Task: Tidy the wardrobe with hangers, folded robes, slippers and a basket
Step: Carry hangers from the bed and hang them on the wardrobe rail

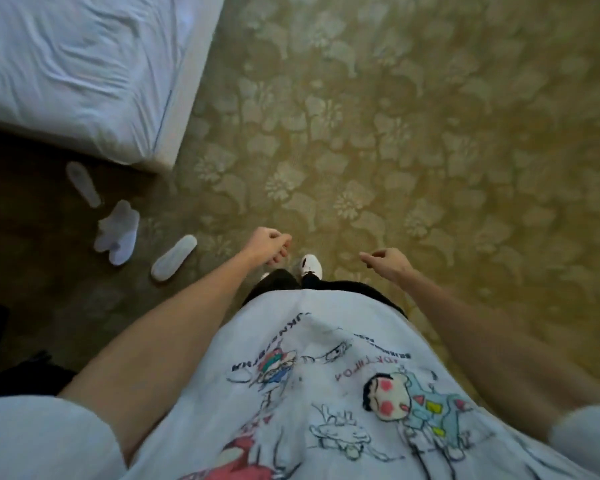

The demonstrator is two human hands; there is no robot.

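Observation:
I look straight down at a patterned carpet (pixel 395 133). Several white slippers lie scattered on the floor at the left: one (pixel 83 183) near the bed corner, a heaped pair (pixel 118 232) in the middle, and one (pixel 174 258) closest to me. My left hand (pixel 269 245) hangs in front of my body with fingers loosely curled, holding nothing. My right hand (pixel 387 261) hangs at the right, fingers also loosely curled and empty. Both hands are well apart from the slippers. No wardrobe, hangers, robes or basket are in view.
A bed with a white sheet (pixel 66 71) fills the upper left; its corner juts out above the slippers. My white shoe (pixel 310 266) shows between my hands. Dark objects (pixel 0 362) sit at the left edge. Carpet stretches ahead and to the right.

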